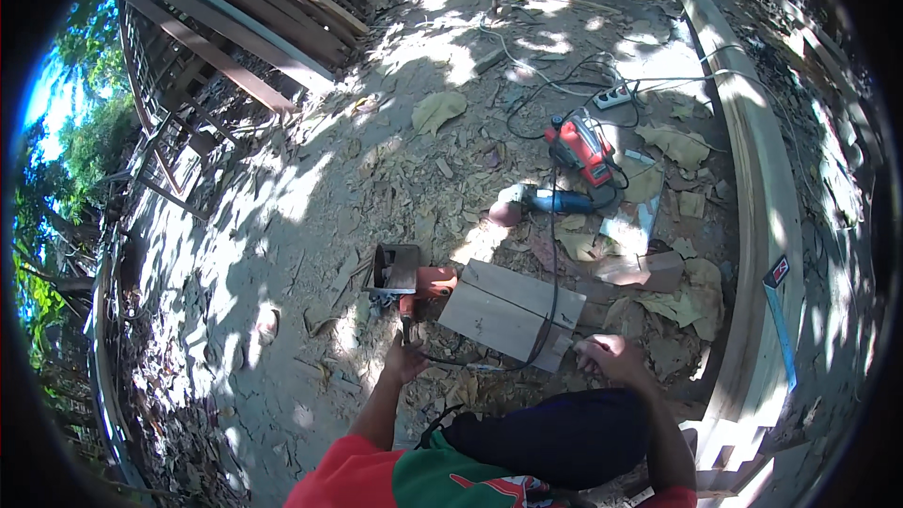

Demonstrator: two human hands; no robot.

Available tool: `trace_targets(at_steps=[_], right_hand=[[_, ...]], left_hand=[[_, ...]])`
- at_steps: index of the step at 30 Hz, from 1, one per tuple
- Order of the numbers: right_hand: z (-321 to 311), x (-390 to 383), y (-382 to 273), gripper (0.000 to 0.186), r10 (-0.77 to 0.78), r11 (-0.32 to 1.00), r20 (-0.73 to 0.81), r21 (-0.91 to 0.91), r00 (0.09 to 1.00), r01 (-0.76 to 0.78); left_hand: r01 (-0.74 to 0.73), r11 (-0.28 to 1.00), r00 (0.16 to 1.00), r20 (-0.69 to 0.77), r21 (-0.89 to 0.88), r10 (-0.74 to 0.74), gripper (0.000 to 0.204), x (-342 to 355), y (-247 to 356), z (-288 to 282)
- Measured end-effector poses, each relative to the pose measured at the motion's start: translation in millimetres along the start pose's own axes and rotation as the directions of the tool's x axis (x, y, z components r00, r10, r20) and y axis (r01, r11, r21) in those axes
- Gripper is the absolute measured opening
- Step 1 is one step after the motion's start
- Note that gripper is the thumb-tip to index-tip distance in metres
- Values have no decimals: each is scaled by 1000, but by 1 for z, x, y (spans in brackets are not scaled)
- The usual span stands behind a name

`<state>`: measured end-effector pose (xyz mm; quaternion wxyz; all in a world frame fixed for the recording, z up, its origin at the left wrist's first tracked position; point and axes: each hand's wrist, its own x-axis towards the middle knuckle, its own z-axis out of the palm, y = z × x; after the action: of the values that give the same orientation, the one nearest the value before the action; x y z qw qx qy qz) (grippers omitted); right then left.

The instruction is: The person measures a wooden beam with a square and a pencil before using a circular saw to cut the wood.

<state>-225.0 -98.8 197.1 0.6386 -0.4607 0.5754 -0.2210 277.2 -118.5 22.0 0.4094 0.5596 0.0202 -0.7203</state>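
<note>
My left hand (404, 362) is closed on the dark lower end of an orange power tool (435, 282) with a squarish metal base (404, 268), lying on the dirt. Flat boards (499, 306) lie just right of it, crossed by a black cable (546, 324). At their lower right corner my right hand (605, 356) has its fingers curled together at a small pale object, too small to make out.
Above the boards lie a blue angle grinder (555, 200), red planer (578, 146) and power strip (611, 97) among cables and dry leaves. Long timber (752, 179) runs along the right, bearing a blue square (781, 329). Planks (235, 19) are stacked upper left.
</note>
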Motion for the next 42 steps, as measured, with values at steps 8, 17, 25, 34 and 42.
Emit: trace_targets(at_steps=[8,17,25,34,42], right_hand=[[19,18,49,32,142,934,-216,351,966,-58],[-25,-38,82,30,154,855,-452,507,878,111],[-20,-72,-16,31,-202,908,-516,221,833,357],[10,-116,-136,57,-451,335,-729,397,515,855],[-4,-217,-89,66,-239,163,-971,-59,-19,985]], left_hand=[[-127,522,952,44,-844,302,48,89,2,70],[-186,661,922,103,-727,373,45,102,84,143],[-657,733,754,175,178,633,16,-98,95,295],[-894,68,448,877,443,176,52,-256,9,482],[-995,-49,-86,995,-88,-42,70,-316,-171,536]])
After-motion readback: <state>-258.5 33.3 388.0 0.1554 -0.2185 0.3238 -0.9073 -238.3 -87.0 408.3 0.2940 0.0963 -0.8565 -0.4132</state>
